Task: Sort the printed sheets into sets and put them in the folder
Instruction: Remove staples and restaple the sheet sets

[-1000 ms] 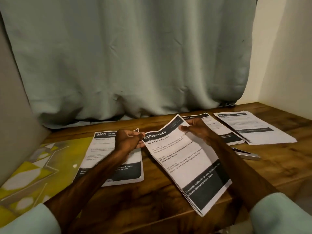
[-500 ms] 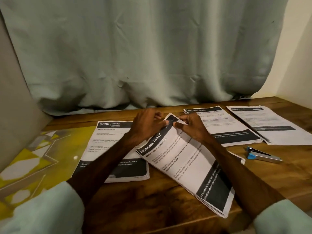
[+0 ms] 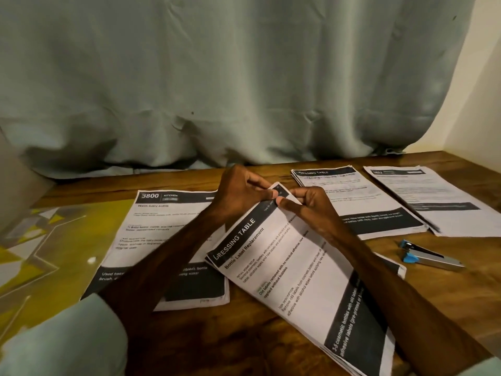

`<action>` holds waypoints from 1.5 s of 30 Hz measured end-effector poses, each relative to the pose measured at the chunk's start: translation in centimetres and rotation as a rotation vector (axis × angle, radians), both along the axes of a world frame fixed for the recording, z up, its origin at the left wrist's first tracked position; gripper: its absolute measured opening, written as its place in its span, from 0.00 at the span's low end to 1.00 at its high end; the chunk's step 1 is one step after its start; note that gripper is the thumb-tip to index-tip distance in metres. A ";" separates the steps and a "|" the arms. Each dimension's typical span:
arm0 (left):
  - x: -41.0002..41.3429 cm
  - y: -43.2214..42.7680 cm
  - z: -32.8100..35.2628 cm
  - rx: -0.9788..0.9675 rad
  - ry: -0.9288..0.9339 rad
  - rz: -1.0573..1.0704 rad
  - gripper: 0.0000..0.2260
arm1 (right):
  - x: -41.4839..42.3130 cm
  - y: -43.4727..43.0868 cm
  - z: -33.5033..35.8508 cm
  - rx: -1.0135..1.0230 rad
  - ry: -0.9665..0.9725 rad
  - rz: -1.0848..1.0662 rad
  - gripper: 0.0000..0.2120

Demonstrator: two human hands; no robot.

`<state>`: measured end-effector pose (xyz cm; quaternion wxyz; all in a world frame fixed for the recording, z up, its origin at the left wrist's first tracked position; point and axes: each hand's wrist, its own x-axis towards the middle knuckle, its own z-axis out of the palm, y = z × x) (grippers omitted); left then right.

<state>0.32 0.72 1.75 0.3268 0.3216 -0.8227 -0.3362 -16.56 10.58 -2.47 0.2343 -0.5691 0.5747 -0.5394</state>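
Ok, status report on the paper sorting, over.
Hands: left hand and right hand both pinch the top corner of the Dressing Table stack. Stack not yet in the yellow folder, far left. Nearby stapler lies clear to the right.

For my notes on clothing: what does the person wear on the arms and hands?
The person wears loose, pale mint-green sleeves. The left sleeve and the right sleeve stop short and leave the forearms bare. The left hand and the right hand show no gloves, rings or watch.
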 end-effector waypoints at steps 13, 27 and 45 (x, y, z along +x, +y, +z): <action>0.5 -1.2 0.2 -0.059 0.036 -0.115 0.05 | 0.4 -0.5 -0.7 -0.128 0.056 -0.088 0.10; 0.9 -2.5 -0.2 -0.005 0.040 -0.211 0.05 | 1.0 -0.4 -0.8 -0.116 -0.044 -0.007 0.07; 2.4 -3.5 -0.6 0.814 0.065 -0.362 0.12 | 1.3 0.1 -0.6 -0.140 -0.031 0.065 0.09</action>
